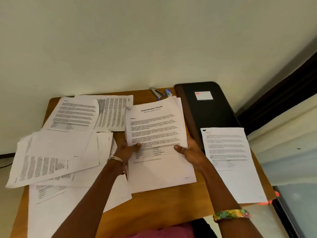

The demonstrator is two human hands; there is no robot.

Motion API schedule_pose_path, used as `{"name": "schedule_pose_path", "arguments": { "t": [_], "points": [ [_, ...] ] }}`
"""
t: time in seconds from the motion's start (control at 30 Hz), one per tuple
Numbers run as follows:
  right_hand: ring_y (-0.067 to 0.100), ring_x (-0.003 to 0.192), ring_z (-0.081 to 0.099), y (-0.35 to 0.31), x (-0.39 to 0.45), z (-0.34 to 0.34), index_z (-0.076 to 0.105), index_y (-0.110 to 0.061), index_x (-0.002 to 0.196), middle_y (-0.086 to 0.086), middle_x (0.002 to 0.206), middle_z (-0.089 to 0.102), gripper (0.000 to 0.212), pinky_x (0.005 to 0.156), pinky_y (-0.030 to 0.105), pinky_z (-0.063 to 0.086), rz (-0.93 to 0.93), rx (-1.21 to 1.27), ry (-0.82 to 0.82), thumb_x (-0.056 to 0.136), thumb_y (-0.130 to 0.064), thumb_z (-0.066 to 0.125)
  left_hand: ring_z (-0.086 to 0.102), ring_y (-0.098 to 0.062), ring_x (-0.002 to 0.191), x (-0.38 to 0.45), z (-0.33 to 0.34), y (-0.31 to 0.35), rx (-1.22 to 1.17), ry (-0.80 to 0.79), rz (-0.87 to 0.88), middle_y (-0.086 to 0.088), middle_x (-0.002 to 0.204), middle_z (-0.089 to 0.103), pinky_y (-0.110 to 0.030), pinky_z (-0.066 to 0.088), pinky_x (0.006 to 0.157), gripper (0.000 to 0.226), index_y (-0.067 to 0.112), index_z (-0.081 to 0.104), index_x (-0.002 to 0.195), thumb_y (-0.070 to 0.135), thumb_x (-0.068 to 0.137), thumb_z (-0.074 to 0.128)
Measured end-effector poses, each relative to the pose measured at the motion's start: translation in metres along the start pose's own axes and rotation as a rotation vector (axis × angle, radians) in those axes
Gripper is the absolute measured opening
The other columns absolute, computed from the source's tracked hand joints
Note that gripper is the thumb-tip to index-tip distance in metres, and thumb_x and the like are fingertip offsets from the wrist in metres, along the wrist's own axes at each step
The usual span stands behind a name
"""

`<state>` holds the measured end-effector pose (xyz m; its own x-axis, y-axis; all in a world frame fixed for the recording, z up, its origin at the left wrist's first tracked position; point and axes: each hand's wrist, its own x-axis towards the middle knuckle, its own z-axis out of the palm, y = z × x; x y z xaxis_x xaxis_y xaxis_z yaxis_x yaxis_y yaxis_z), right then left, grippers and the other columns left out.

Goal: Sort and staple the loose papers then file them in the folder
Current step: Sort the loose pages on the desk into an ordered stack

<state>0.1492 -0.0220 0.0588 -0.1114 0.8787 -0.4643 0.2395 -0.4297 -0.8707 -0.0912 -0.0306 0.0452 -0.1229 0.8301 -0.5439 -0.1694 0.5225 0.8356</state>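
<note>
Both hands [127,148] [190,152] around paper stack [157,127]

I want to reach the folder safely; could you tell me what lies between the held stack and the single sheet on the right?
In the head view, the black folder's brown edge and some bare table separate the stack from the sheet.

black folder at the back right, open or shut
Shut: the black folder lies flat on the table, cover down with its label upward, no papers visible inside.

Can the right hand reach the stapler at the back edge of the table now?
Probably not at once: the right hand grips the paper stack together with the left hand. The stapler lies uncovered just behind that stack.
</note>
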Motion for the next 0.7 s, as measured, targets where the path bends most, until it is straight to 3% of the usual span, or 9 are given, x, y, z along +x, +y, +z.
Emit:
{"name": "schedule_pose_path", "arguments": {
  "t": [0.13, 0.2, 0.27, 0.3, 0.37, 0.43, 0.47, 0.57, 0.7],
  "points": [
    [0.015, 0.106, 0.059, 0.008, -0.002, -0.032, 0.044, -0.026, 0.133, -0.006, 0.122, 0.059, 0.049, 0.088, 0.036, 0.052, -0.029, -0.100, 0.055, 0.088, -0.019, 0.064, 0.062, -0.037, 0.106, 0.000, 0.013, -0.006, -0.179, -0.230, -0.213, -0.015, 0.117, 0.065, -0.057, 0.045, 0.093, 0.044, 0.010, 0.061, 0.117, 0.007, 0.075, 0.071],
    [0.013, 0.104, 0.059, 0.012, -0.003, -0.049, 0.046, -0.029, 0.129, -0.010, 0.118, 0.059, 0.046, 0.091, 0.037, 0.049, -0.012, -0.155, 0.027, 0.087, -0.024, 0.065, 0.063, -0.037, 0.102, -0.001, 0.030, -0.011, -0.127, -0.195, -0.216, -0.017, 0.116, 0.065, -0.053, 0.051, 0.087, 0.042, 0.007, 0.062, 0.115, 0.006, 0.074, 0.073],
    [0.015, 0.100, 0.062, 0.020, 0.000, -0.072, 0.050, -0.026, 0.123, -0.007, 0.116, 0.061, 0.038, 0.092, 0.040, 0.051, 0.028, -0.116, 0.005, 0.087, -0.028, 0.064, 0.064, -0.030, 0.090, -0.002, 0.055, -0.012, -0.023, -0.027, -0.169, -0.014, 0.109, 0.066, -0.041, 0.056, 0.072, 0.034, 0.006, 0.061, 0.110, 0.004, 0.077, 0.071],
    [0.017, 0.100, 0.063, 0.024, 0.003, -0.081, 0.051, -0.022, 0.121, -0.003, 0.116, 0.062, 0.036, 0.093, 0.042, 0.052, 0.033, -0.097, 0.065, 0.087, -0.028, 0.064, 0.062, -0.029, 0.088, -0.001, 0.060, -0.013, 0.023, 0.061, -0.151, -0.012, 0.109, 0.064, -0.039, 0.055, 0.072, 0.037, 0.005, 0.059, 0.112, 0.004, 0.077, 0.071],
    [0.024, 0.105, 0.059, 0.039, 0.008, -0.107, 0.050, -0.018, 0.120, 0.005, 0.118, 0.059, 0.041, 0.097, 0.044, 0.048, 0.053, -0.203, 0.372, 0.085, -0.031, 0.067, 0.057, -0.030, 0.091, 0.002, 0.069, -0.016, 0.073, 0.163, -0.136, -0.011, 0.112, 0.060, -0.042, 0.048, 0.079, 0.044, 0.001, 0.053, 0.119, 0.006, 0.079, 0.071],
    [0.033, 0.114, 0.051, 0.055, 0.009, -0.139, 0.046, -0.016, 0.123, 0.013, 0.125, 0.053, 0.051, 0.101, 0.049, 0.041, 0.192, -0.424, 0.723, 0.082, -0.035, 0.069, 0.057, -0.030, 0.089, 0.005, 0.073, -0.019, 0.084, 0.212, -0.126, -0.012, 0.116, 0.059, -0.043, 0.047, 0.079, 0.046, 0.002, 0.052, 0.120, 0.008, 0.079, 0.070],
    [0.036, 0.117, 0.046, 0.064, 0.006, -0.156, 0.044, -0.014, 0.125, 0.017, 0.127, 0.050, 0.057, 0.102, 0.051, 0.038, 0.283, -0.491, 0.821, 0.080, -0.037, 0.071, 0.058, -0.028, 0.086, 0.005, 0.075, -0.021, 0.090, 0.229, -0.125, -0.013, 0.117, 0.060, -0.042, 0.048, 0.077, 0.047, 0.003, 0.052, 0.122, 0.010, 0.079, 0.071],
    [0.042, 0.123, 0.036, 0.085, 0.000, -0.187, 0.035, -0.012, 0.129, 0.022, 0.129, 0.041, 0.080, 0.104, 0.054, 0.028, 0.472, -0.458, 0.795, 0.070, -0.047, 0.077, 0.059, -0.028, 0.085, 0.002, 0.077, -0.025, 0.110, 0.305, -0.124, -0.012, 0.114, 0.060, -0.043, 0.049, 0.077, 0.047, 0.005, 0.054, 0.122, 0.012, 0.079, 0.071],
    [0.044, 0.128, 0.031, 0.097, 0.003, -0.204, 0.029, -0.014, 0.132, 0.021, 0.134, 0.038, 0.093, 0.106, 0.059, 0.020, 0.519, -0.525, 0.716, 0.064, -0.055, 0.078, 0.057, -0.032, 0.090, -0.007, 0.091, -0.029, 0.061, 0.345, -0.124, -0.010, 0.108, 0.060, -0.046, 0.049, 0.078, 0.032, 0.008, 0.056, 0.110, 0.008, 0.081, 0.068]
  ]
}}
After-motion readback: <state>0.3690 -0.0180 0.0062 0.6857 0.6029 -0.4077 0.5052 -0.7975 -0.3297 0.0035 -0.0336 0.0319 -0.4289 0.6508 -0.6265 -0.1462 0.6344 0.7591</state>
